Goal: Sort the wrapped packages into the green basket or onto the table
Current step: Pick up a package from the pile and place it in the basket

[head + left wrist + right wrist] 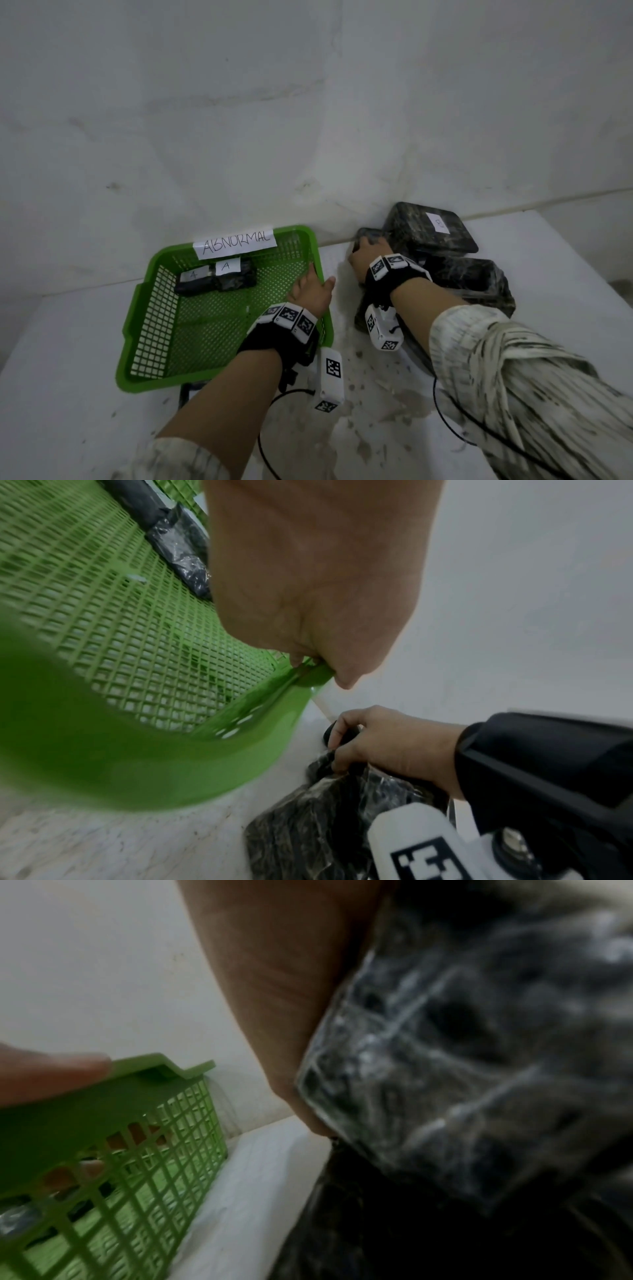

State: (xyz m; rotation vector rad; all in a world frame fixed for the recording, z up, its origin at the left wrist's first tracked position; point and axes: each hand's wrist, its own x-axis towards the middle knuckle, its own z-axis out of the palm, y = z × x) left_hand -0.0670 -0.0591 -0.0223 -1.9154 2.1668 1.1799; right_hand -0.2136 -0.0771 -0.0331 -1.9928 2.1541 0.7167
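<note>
While the white table point(548, 246) holds everything, the biggest thing on it is the green basket point(147, 329) on the left, with a paper sign point(235, 245) on its far wall that reads ABNORMAL. Next in size is the pile of black wrapped packs point(479, 284) on the right, pushed up near the wall. One big pack point(435, 226) at the back has a small white tag on top. Two small packs point(219, 277) already lie side by side in the far part of the basket, each with a white tag marked A.

The left hand point(310, 291) holds the right rim of the basket, thumb outside and fingers curled over the edge, as the left wrist view shows. The right hand point(368, 257) is curled around a small dark pack point(371, 236) at the left edge of the pile, close to the wall. I cannot tell if that pack is off the table yet.

What could go wrong? The wrap looks shiny and slick, so the pack might slip out of the fingers. Pulling it free could also tip the other packs leaning beside it. Its tag cannot be seen here, so it may go to the wrong place if nobody reads it first. If the left hand tugs the rim, the basket may slide or tilt and the two small packs could shift.
</note>
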